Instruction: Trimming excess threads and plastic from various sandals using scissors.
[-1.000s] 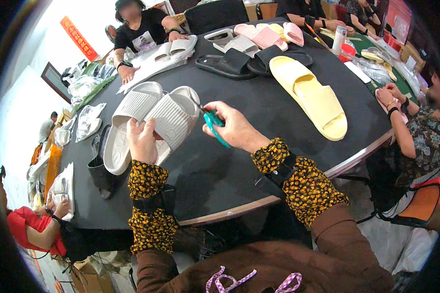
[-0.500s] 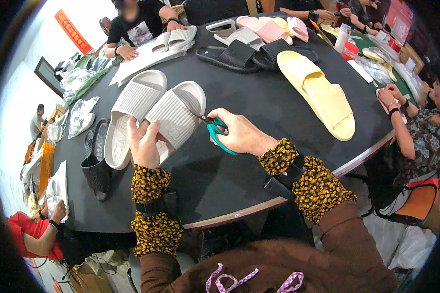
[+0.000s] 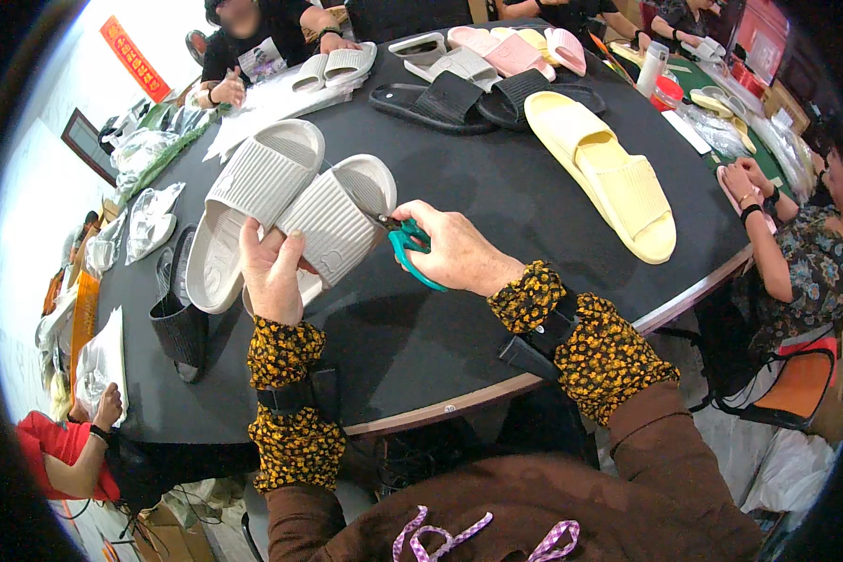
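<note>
Inside the table's [image 3: 478,365] near edge, the left grip [image 3: 273,279] is clasping grey slide sandals [image 3: 332,229], the right grip [image 3: 459,253] teal-handled scissors [image 3: 400,245], ideally pointing clear of the left.

Your grey slippers [image 3: 314,211] look like matt foam, with ribbed straps [image 3: 337,229]; your scissor handles [image 3: 400,250] look smooth plastic, your sleeve covers [image 3: 286,351] cloth, the desk [image 3: 421,347] matt.

Site: slipper workshop. Grey slippers [image 3: 332,225] and teal-handled scissors [image 3: 400,248] were held over a black bench [image 3: 412,375]; bagged slippers [image 3: 152,227] lay along its left edge, loose black slippers [image 3: 445,101] and pink slippers [image 3: 511,62] toward its far side. Co-workers [image 3: 801,267] were positioned around it; a green-topped bench [image 3: 690,81] stood beyond its right side.
</note>
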Demonstrator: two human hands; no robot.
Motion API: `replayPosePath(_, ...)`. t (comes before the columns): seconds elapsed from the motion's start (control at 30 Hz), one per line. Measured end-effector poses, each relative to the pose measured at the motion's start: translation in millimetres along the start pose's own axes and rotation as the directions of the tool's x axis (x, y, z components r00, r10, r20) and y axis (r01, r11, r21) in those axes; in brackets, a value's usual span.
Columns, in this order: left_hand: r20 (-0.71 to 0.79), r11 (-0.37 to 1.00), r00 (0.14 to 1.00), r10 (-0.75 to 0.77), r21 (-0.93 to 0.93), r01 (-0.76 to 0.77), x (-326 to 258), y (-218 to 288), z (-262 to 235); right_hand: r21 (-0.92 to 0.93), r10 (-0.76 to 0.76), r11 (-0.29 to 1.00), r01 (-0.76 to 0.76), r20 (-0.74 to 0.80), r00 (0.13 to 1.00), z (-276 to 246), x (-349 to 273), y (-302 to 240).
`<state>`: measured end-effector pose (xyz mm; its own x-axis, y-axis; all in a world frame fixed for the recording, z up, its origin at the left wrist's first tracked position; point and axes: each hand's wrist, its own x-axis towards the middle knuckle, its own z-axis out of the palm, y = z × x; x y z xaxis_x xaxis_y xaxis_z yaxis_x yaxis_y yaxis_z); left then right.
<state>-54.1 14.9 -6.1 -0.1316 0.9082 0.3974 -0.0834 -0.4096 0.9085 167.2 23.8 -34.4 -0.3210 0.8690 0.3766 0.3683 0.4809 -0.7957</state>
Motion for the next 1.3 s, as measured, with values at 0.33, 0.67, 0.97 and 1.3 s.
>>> replayPosePath(0.33, -0.004, 0.999, 1.0, -0.027, 0.026, 0.028, -1.8, -0.6, 2.2, 0.026, -0.062, 0.998, 0.063, -0.058, 0.996, 0.8, 0.5, 2.5)
replayPosePath(0.67, 0.047, 0.996, 0.996, -0.07, 0.055, 0.067, -4.9, -1.1, 3.1, -0.004, -0.009, 1.0, 0.009, -0.107, 0.994, -4.8, 0.5, -5.8)
replayPosePath(0.97, 0.146, 0.991, 0.984, -0.106, 0.094, 0.093, -7.4, -1.2, 3.3, -0.049, -0.014, 0.999, 0.009, -0.105, 0.994, -7.9, 0.9, -11.7)
replayPosePath(1.3, 0.181, 0.987, 0.975, -0.128, 0.123, 0.106, -9.1, -2.5, 10.4, 0.013, -0.022, 1.0, 0.025, -0.15, 0.988, -8.4, 1.6, -11.0)
